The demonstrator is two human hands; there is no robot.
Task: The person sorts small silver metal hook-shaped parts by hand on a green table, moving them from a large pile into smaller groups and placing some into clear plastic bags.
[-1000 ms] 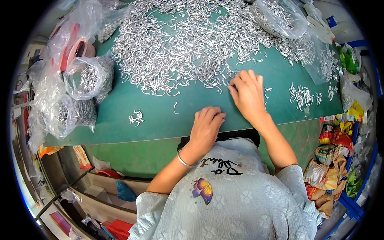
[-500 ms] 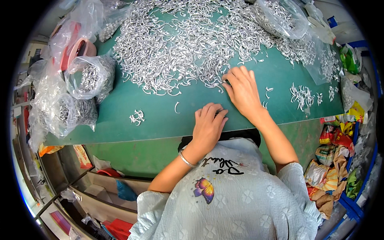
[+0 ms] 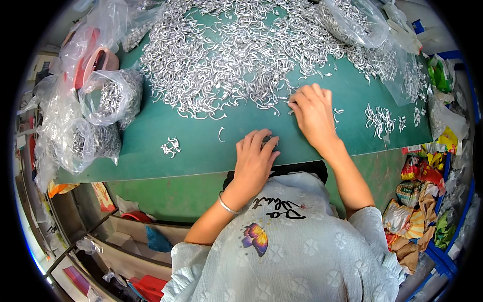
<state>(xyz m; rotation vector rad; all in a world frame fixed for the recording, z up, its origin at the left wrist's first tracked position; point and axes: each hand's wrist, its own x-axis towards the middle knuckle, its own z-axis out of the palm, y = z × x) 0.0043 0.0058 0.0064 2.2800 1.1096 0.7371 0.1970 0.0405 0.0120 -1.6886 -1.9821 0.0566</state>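
Observation:
A large spread of small curved silver metal pieces (image 3: 216, 65) covers the far part of the green table (image 3: 191, 146). At its near edge my right hand (image 3: 316, 116) is closed, thumb and forefinger pinching a small silver metal piece whose shape is mostly hidden. My left hand (image 3: 253, 163) rests low by the table's front edge, fingers curled round something small and greyish that they largely cover. One loose curved piece (image 3: 221, 134) lies left of that hand, and a small cluster of pieces (image 3: 171, 146) farther left. Several more pieces (image 3: 380, 121) lie in a group on the right.
Clear plastic bags of metal pieces (image 3: 95, 141) and a pink basket (image 3: 103, 60) crowd the table's left side. Another clear bag (image 3: 359, 30) lies at the far right. Colourful packages (image 3: 410, 216) fill a blue-framed shelf on the right; an open drawer (image 3: 133, 246) is below left.
My right hand has drawn back slightly to the right, away from the spread of pieces. My left hand has shifted a little left, its fingers still curled.

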